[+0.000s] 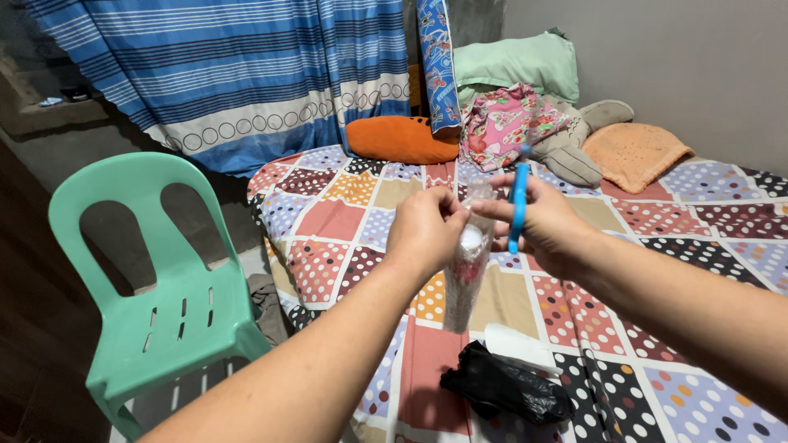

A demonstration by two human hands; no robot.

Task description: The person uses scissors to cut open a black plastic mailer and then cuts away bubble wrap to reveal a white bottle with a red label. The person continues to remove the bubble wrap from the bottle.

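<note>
While a black plastic bag (502,385) lies nearest me on the patchwork bedsheet (657,344), my left hand (427,230) pinches the top of a clear plastic packet (466,275) w/ my right hand (546,226) meeting it, fingers round a blue tool (518,205). Green plastic chair (156,287) sits at 9 o'clock; orange pillow (398,138) and stuffed toy (574,148) approx 12 o'clock, far end.

Mint-green chair (156,303), blue striped curtain (246,66), polka-dot patchwork bedsheet (706,230), orange pillow (398,138), black bag (505,385), blue scissors (518,205)

A chair (156,279) stands left of the bed (698,238); pillows (402,138) lie at its far end, a bag (505,385) on its near edge.
</note>
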